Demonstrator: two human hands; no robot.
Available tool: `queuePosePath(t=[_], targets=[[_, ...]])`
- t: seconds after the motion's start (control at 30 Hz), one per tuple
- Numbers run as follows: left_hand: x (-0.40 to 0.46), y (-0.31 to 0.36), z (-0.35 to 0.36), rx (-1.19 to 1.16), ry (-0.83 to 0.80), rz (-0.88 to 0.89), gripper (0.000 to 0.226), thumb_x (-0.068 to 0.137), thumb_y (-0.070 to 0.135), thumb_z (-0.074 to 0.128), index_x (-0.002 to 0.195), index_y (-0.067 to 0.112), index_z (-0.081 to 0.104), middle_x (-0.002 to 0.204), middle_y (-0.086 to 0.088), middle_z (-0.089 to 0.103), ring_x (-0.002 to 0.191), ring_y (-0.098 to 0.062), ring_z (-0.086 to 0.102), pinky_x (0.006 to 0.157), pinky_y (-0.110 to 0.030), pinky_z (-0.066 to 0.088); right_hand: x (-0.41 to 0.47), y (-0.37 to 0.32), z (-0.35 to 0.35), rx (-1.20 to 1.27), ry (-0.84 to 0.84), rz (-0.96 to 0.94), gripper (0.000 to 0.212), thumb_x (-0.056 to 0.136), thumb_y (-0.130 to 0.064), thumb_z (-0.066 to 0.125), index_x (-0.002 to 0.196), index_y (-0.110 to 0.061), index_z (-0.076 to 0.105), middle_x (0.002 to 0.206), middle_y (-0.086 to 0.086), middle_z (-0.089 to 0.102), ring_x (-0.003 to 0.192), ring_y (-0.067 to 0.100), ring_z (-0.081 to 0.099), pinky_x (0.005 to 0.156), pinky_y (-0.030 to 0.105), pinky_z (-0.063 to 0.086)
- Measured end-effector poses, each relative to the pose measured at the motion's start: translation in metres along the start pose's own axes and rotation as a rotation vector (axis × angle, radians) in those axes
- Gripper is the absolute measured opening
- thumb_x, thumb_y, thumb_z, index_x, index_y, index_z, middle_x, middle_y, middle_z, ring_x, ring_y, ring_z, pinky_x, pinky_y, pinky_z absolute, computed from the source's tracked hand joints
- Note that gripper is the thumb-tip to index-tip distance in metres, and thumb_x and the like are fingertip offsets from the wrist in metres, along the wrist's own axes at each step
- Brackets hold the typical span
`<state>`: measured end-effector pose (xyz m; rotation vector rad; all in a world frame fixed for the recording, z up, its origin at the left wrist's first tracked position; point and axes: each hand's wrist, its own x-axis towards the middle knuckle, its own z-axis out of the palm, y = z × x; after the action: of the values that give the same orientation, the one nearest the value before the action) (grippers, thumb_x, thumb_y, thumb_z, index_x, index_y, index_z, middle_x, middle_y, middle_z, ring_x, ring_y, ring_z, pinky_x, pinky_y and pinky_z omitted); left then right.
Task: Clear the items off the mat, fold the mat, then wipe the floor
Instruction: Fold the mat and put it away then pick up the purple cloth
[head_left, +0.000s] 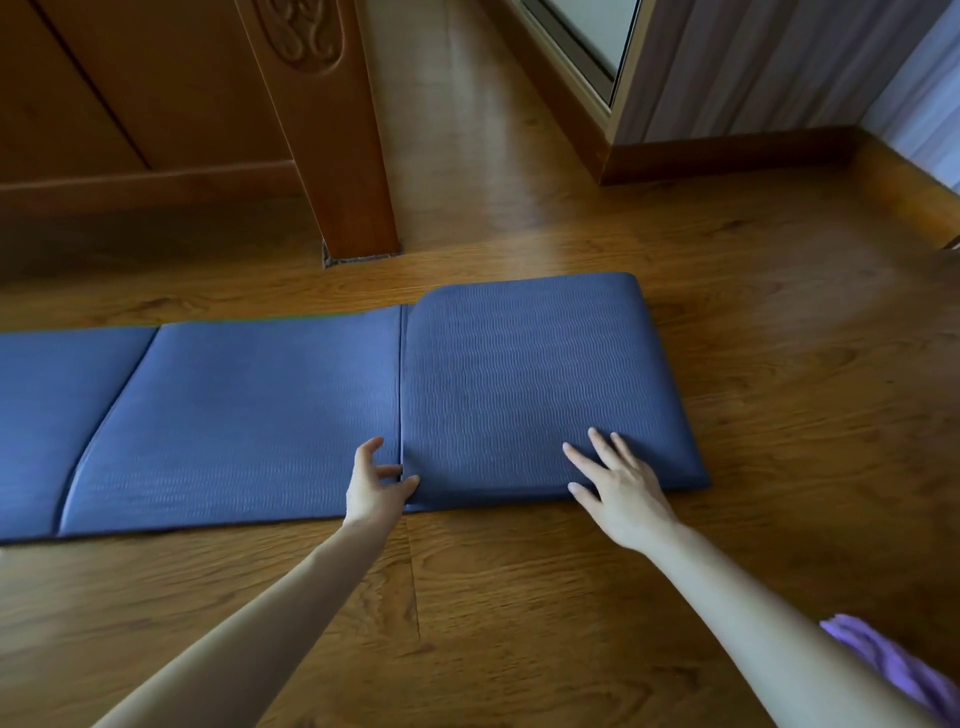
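The blue ribbed mat (270, 410) lies flat on the wooden floor (519, 597), its right end folded over into a stacked panel.

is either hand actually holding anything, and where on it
The left hand grips the mat at the near corner of its folded part; the right hand lies flat on top, gripping nothing.

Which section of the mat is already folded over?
The rightmost section, under the right hand: doubled and raised, while the two sections to its left lie flat.
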<state>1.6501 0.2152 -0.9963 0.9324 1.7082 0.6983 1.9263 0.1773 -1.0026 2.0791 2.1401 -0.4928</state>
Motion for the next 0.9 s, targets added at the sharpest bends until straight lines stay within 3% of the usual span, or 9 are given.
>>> queuePosePath(t=[0.17, 0.3, 0.37, 0.43, 0.53, 0.63, 0.73, 0.8, 0.9], targets=[[0.0, 0.011, 0.004, 0.751, 0.142, 0.587, 0.077, 0.078, -0.002, 0.067, 0.144, 0.017, 0.031, 0.145, -0.015, 0.034, 0.133, -0.031, 0.034, 0.106, -0.04, 0.032, 0.003, -0.001, 0.003, -0.019, -0.002, 0.018, 0.053, 0.099, -0.042, 0.031, 0.149, -0.033, 0.014, 0.159, 0.005, 0.001, 0.145, 0.028, 0.0, 0.114, 0.043, 0.015], [0.0, 0.018, 0.031, 1.094, 0.019, 1.045, 0.082, 0.062, -0.001, 0.075, 0.138, 0.01, 0.044, 0.142, -0.018, 0.044, 0.133, -0.037, 0.037, 0.112, -0.041, 0.023, 0.003, -0.002, 0.006, 0.008, 0.01, 0.021, 0.053, 0.1, -0.04, 0.032, 0.149, -0.03, 0.015, 0.158, 0.007, 0.003, 0.145, 0.03, -0.001, 0.114, 0.046, 0.013], [-0.002, 0.015, 0.043, 1.183, -0.057, 1.024, 0.067, 0.081, 0.031, 0.063, 0.141, 0.013, 0.04, 0.145, -0.016, 0.04, 0.136, -0.034, 0.033, 0.11, -0.045, 0.021, 0.003, 0.0, 0.008, 0.04, 0.03, 0.014, 0.052, 0.099, -0.039, 0.034, 0.148, -0.03, 0.017, 0.158, 0.007, 0.004, 0.145, 0.03, 0.0, 0.114, 0.046, 0.013], [0.001, 0.003, 0.047, 1.299, -0.19, 0.854, 0.075, 0.089, 0.054, 0.033, 0.149, 0.018, 0.005, 0.156, -0.013, 0.004, 0.144, -0.03, 0.007, 0.114, -0.046, 0.007, 0.003, 0.001, 0.01, 0.037, 0.038, 0.015, 0.053, 0.099, -0.04, 0.034, 0.148, -0.032, 0.016, 0.158, 0.006, 0.004, 0.145, 0.029, 0.0, 0.115, 0.045, 0.012], [0.009, -0.016, 0.047, 1.472, -0.333, 0.706, 0.089, 0.073, 0.072, 0.005, 0.133, 0.02, -0.033, 0.141, -0.003, -0.037, 0.135, -0.024, -0.031, 0.113, -0.049, -0.009, -0.001, 0.0, 0.016, 0.031, 0.059, 0.02, 0.054, 0.099, -0.041, 0.032, 0.148, -0.032, 0.012, 0.158, 0.005, 0.0, 0.145, 0.029, -0.003, 0.115, 0.045, 0.01], [0.012, -0.016, 0.05, 1.474, -0.369, 0.678, 0.097, 0.056, 0.073, -0.007, 0.131, 0.02, -0.036, 0.138, -0.003, -0.041, 0.128, -0.02, -0.037, 0.112, -0.05, -0.011, -0.005, 0.0, 0.022, 0.068, 0.131, -0.01, 0.053, 0.097, -0.043, 0.027, 0.147, -0.03, 0.017, 0.157, 0.007, 0.007, 0.145, 0.031, 0.003, 0.114, 0.046, 0.012], [0.013, -0.016, 0.051, 1.475, -0.371, 0.67, 0.092, 0.07, 0.077, 0.005, 0.131, 0.022, -0.036, 0.138, -0.004, -0.042, 0.127, -0.021, -0.038, 0.111, -0.051, -0.012, -0.007, 0.005, 0.02, 0.128, 0.136, -0.037, 0.054, 0.096, -0.046, 0.024, 0.148, -0.029, 0.02, 0.158, 0.005, 0.006, 0.145, 0.027, 0.002, 0.115, 0.044, 0.011], [0.012, -0.017, 0.051, 1.477, -0.364, 0.668, 0.089, 0.081, 0.074, 0.017, 0.13, 0.022, -0.037, 0.137, -0.004, -0.042, 0.127, -0.021, -0.038, 0.112, -0.051, -0.012, -0.008, 0.009, 0.014, 0.249, 0.188, -0.033, 0.05, 0.099, -0.035, 0.038, 0.147, -0.026, 0.025, 0.157, 0.007, 0.011, 0.145, 0.023, 0.006, 0.115, 0.041, 0.014], [0.015, -0.022, 0.05, 1.446, -0.336, 0.7, 0.089, 0.067, 0.074, -0.003, 0.131, 0.021, -0.035, 0.142, -0.006, -0.037, 0.129, -0.025, -0.035, 0.112, -0.05, -0.009, -0.009, 0.019, 0.006, 0.353, 0.377, 0.086, 0.053, 0.093, -0.021, 0.055, 0.142, -0.016, 0.037, 0.152, 0.015, 0.027, 0.141, 0.031, 0.024, 0.109, 0.045, 0.028]])
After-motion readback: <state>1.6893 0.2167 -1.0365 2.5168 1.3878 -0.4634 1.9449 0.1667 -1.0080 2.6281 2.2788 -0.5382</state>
